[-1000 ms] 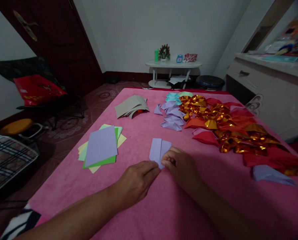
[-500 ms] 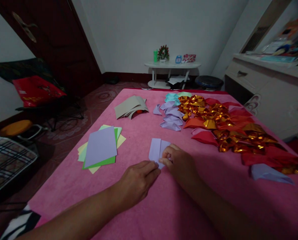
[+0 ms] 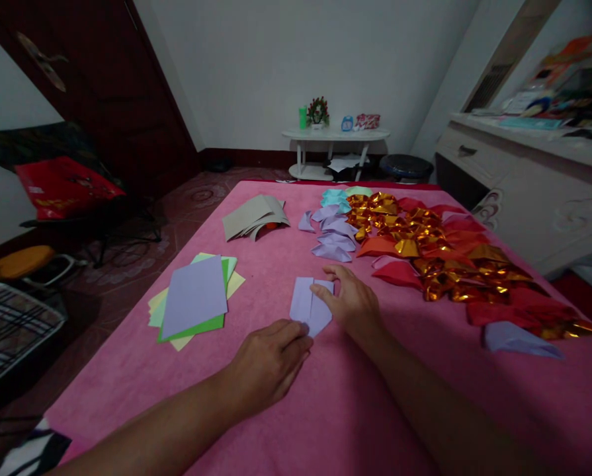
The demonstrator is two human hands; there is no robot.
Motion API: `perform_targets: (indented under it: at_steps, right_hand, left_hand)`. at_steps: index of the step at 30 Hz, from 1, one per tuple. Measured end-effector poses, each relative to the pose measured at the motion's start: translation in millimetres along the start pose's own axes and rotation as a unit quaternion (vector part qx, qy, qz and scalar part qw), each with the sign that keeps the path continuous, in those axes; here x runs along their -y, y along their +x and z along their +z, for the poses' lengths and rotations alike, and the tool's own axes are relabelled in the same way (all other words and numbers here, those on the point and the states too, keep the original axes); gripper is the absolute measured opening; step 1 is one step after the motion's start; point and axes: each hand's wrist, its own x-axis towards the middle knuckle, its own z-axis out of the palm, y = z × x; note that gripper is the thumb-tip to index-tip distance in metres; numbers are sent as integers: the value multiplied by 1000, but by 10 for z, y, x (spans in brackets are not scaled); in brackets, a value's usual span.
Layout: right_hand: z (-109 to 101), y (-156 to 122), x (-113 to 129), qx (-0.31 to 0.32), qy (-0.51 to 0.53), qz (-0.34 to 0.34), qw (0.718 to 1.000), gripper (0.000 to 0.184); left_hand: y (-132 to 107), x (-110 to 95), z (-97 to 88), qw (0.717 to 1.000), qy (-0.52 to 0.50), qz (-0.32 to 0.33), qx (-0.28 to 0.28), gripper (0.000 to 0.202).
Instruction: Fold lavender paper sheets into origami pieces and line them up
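Note:
A lilac sheet of paper (image 3: 305, 304), folded with its near end coming to a point, lies on the pink cloth (image 3: 325, 410) in front of me. My left hand (image 3: 268, 360) rests flat beside it, its fingertips pressing the paper's near left edge. My right hand (image 3: 350, 301) lies over the paper's right side, fingers stretched out, the forefinger running along the right flap.
A stack of lilac, green and yellow sheets (image 3: 194, 301) lies to the left. Grey paper (image 3: 253, 215) sits farther back. Folded lilac shapes (image 3: 333, 231) and several gold and red folded shapes (image 3: 439, 258) spread over the right. One lilac piece (image 3: 518, 337) lies at the right.
My right hand has opened from a pinch at the paper's near tip and slid away from me along the right flap. My left hand stays put. The view has tilted a little.

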Motion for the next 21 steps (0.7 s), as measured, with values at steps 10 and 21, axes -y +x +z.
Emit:
perform_targets:
  at_steps: [10,21]
  right_hand:
    - [-28,37,28,54,10,57,997,15]
    - [82,3,-120,-66,407,91,907,27]
  left_hand:
    - [52,2,-38,995,-69,-67,-15,20]
    - [262,95,-32,926,-286,-228,-97,20]
